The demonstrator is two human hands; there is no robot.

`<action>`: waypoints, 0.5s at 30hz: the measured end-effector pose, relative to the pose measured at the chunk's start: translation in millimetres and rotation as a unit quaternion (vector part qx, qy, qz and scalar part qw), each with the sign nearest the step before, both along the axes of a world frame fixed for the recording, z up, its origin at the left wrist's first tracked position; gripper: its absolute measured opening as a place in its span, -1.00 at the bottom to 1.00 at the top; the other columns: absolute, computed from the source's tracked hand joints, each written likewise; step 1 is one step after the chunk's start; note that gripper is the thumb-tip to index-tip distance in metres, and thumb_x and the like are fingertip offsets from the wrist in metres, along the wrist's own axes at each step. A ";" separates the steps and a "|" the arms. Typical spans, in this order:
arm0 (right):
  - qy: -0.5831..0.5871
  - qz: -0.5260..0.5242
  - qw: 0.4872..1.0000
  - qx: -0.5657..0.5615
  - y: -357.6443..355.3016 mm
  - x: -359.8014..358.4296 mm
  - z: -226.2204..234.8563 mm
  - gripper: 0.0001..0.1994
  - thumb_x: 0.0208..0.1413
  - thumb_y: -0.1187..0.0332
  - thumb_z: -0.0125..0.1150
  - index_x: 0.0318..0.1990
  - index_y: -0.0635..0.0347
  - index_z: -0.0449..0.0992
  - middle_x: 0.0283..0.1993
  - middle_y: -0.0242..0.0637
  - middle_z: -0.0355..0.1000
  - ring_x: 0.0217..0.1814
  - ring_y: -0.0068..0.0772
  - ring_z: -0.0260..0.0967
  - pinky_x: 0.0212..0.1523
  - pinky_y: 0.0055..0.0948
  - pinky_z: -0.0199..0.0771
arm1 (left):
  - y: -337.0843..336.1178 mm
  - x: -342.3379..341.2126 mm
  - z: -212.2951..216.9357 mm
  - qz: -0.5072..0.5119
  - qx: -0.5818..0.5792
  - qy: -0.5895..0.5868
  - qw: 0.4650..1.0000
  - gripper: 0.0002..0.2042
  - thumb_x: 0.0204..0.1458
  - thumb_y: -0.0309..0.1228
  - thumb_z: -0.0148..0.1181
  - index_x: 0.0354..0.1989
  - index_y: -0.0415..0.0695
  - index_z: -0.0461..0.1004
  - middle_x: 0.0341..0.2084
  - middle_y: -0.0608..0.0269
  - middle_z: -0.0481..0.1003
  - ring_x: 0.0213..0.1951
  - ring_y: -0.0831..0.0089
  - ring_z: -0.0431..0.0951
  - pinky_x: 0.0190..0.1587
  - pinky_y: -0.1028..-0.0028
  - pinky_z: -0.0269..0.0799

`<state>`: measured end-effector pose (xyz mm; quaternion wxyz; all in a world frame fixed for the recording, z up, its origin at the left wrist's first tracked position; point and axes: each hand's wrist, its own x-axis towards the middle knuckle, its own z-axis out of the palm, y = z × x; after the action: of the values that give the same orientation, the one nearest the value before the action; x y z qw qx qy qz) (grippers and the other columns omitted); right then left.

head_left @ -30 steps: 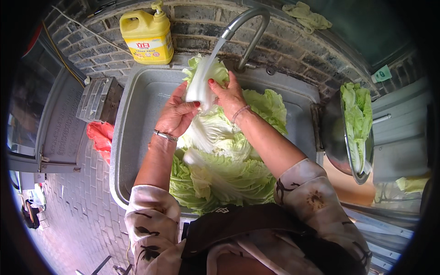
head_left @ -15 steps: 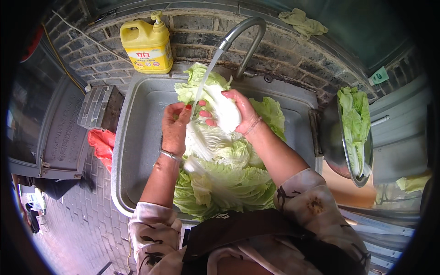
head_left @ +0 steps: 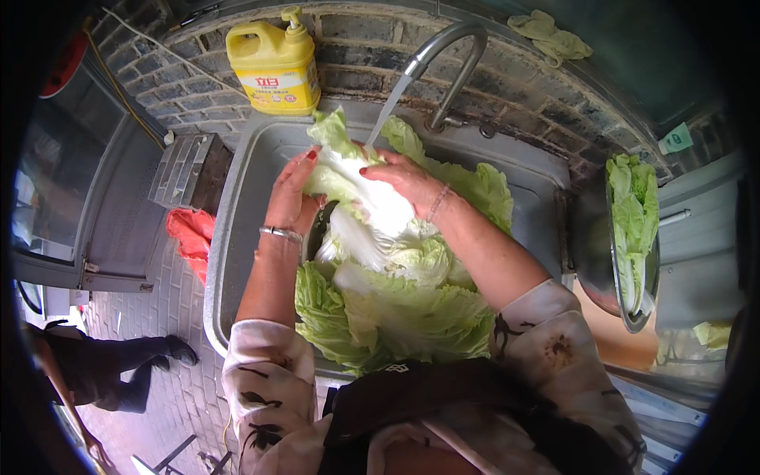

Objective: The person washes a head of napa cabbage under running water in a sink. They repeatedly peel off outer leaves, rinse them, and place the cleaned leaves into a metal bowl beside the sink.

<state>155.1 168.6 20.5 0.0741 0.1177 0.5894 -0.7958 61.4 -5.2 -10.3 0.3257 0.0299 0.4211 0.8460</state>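
A napa cabbage leaf (head_left: 376, 207) with a broad white stem and pale green frill is held under the running tap (head_left: 443, 39). My left hand (head_left: 291, 194) grips its left edge, fingers on the frilled part. From the other side my right hand (head_left: 402, 187) holds it, thumb and fingers across the white stem near where the water lands. Below lies a big heap of cabbage leaves (head_left: 412, 313), filling the middle of the grey sink (head_left: 257, 170). A dark bowl rim shows partly under the heap, mostly hidden.
A yellow detergent jug (head_left: 273, 67) stands on the sink's back left ledge. At right, a metal bowl (head_left: 613, 269) holds more cabbage leaves. Left are a brick block (head_left: 190, 170) and a red plastic bag (head_left: 190, 237). Another person's legs (head_left: 127, 368) show at lower left.
My left hand has come onto the leaf, and my right hand has shifted its hold on the stem. The view has shifted slightly. Another person has come into view at lower left.
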 end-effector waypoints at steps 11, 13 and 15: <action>0.088 -0.121 0.988 0.031 92.7 74.9 75.5 -0.41 -0.03 0.36 0.08 0.22 0.15 0.10 0.03 -0.06 0.29 -0.13 -0.30 0.39 -0.18 -0.43 0.51 | -28.6 30.2 -19.7 -0.219 -0.370 0.323 0.843 -0.63 -0.03 -0.23 0.17 -0.09 -0.17 0.37 -0.36 0.26 0.48 -0.31 0.40 0.47 -0.20 0.44 0.41; 0.124 -0.189 0.962 0.154 118.7 121.6 110.6 -0.47 0.02 0.38 0.00 0.21 0.07 0.13 0.02 -0.14 0.31 -0.16 -0.41 0.39 -0.19 -0.49 0.48 | -35.9 45.9 -24.7 -0.299 -0.444 0.432 0.725 -0.55 -0.11 -0.16 0.24 -0.14 -0.23 0.39 -0.44 0.17 0.50 -0.37 0.35 0.49 -0.21 0.43 0.41; 0.096 -0.272 0.913 0.290 158.4 162.9 129.3 -0.50 0.06 0.40 0.00 0.21 0.04 0.17 0.02 -0.27 0.31 -0.14 -0.49 0.34 -0.14 -0.54 0.40 | -50.0 63.9 -33.4 -0.349 -0.496 0.458 0.650 -0.47 -0.22 -0.08 0.31 -0.19 -0.28 0.40 -0.47 0.08 0.50 -0.38 0.29 0.51 -0.21 0.41 0.41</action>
<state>318.0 327.0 149.8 -0.2390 0.2131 0.7437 -0.5868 125.2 -55.2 -43.7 0.3286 0.3921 0.8322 0.2137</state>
